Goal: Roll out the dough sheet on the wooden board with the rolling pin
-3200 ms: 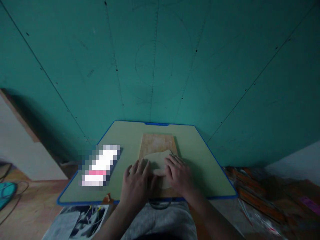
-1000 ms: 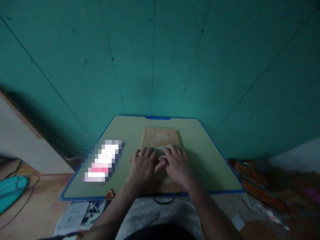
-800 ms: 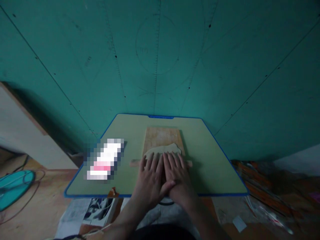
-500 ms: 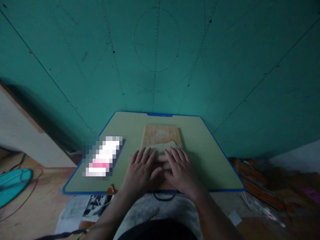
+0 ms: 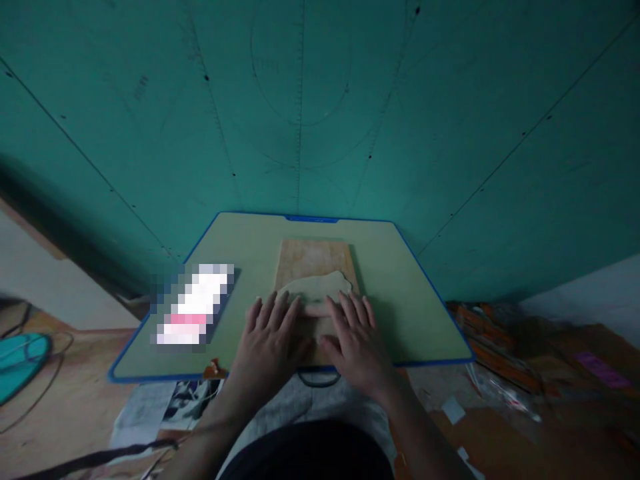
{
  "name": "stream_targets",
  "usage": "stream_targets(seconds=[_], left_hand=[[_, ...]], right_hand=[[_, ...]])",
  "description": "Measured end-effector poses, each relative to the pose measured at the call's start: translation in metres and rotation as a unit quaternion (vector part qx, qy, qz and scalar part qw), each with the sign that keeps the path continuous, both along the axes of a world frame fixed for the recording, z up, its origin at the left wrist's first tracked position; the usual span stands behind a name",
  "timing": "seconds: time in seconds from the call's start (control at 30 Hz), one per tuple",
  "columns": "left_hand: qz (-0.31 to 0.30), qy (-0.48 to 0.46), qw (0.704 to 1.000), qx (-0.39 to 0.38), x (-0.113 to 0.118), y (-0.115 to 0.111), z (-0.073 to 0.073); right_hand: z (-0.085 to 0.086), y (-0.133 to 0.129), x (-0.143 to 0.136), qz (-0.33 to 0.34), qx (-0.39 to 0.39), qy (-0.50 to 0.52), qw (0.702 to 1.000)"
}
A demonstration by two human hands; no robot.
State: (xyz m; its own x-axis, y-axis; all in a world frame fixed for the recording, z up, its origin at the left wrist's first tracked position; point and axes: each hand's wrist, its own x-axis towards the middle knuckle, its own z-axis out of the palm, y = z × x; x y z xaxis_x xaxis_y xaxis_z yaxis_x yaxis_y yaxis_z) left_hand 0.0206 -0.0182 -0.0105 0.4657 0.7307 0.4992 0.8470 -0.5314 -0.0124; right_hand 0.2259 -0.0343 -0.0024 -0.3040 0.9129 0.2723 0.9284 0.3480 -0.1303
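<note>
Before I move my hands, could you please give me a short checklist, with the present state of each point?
1. Left hand on the pin: ok, fingers lie over it.
2. Right hand on the pin: ok, fingers lie over it.
3. Pin across the dough: ok, dough shows on both sides.
4. Dough within the board: cannot tell, hands hide part of its outline.
5. Board on the table: ok.
6. Blurred object clear of the board: ok, it lies apart, to the left.

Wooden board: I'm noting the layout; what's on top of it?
A pale dough-like sheet lies on the wooden board, with a rolling pin across it. The left hand and right hand cover much of the pin; what's beneath them is hidden.
</note>
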Motion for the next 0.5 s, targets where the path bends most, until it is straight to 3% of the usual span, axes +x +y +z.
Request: stream_targets(seconds=[0.23,0.5], left_hand=[[0.014,-0.003,0.997,-0.072,0.006,0.036,0.012],[0.012,-0.022,0.999,-0.030,0.004,0.003,0.003]], right_hand=[[0.016,0.031,-0.003,-0.005,-0.021,0.006,1.000],[0.003,-0.001,-0.007,-0.016,-0.001,0.016,1.000]])
